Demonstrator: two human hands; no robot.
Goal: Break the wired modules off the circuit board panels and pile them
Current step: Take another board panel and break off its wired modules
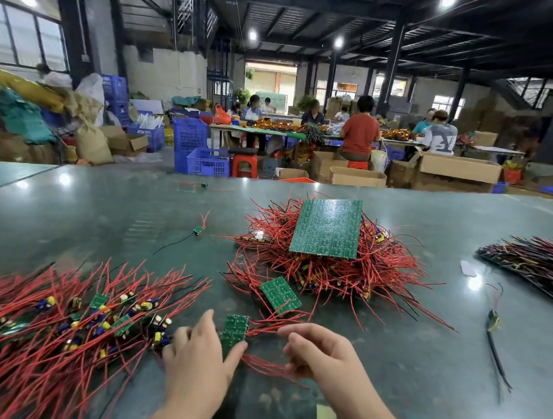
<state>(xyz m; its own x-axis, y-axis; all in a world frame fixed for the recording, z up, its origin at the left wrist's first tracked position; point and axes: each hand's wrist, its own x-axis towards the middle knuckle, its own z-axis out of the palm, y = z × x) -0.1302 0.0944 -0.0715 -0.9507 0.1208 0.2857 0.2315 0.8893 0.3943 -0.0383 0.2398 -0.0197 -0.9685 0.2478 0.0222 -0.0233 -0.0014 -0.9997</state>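
the left hand holds a small green board strip at the near middle of the worktop; the thumb lies along the strip's lower edge and the fingers curl behind it. red wires hang from this strip toward the right and down. the right hand is just beside the strip, on its right, with the fingers loosely curled near the red wires; i cannot tell if it pinches a wire or holds nothing.

to the left of the left hand lies the pile of separated modules, a wide heap of small green boards with yellow and blue parts and long red wires. a little behind the hands, a second board piece lies tilted on red wires. further back and to the right there is a big heap of wired panels, and one large green panel rests on top of it, slanted. on the far right edge another panel stack with dark wires lies flat on the worktop.

one single module with a red and a black wire lies alone behind the pile, and one loose part with a black wire lies near the right side. in the background, people sit at tables among blue crates and cardboard boxes
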